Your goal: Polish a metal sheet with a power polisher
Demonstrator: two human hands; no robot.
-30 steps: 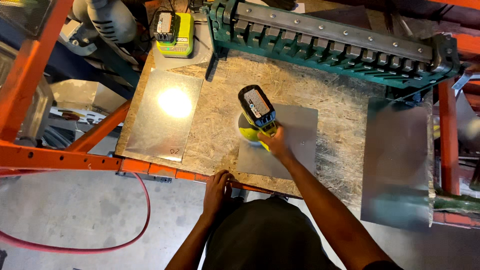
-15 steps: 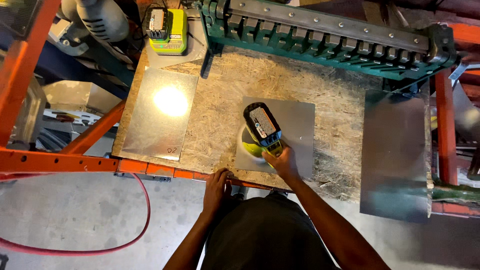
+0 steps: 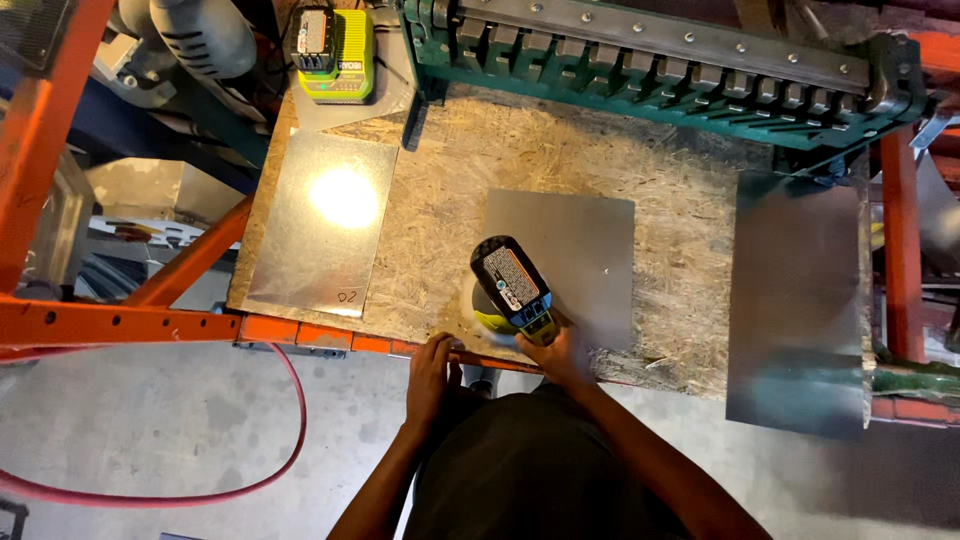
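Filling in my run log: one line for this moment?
right hand: grips sander on metal sheet | left hand: on bench edge

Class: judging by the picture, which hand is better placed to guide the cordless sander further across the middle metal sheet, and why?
The right hand: it grips the cordless sander resting on the middle metal sheet. The left hand rests on the bench edge, apart from the tool.
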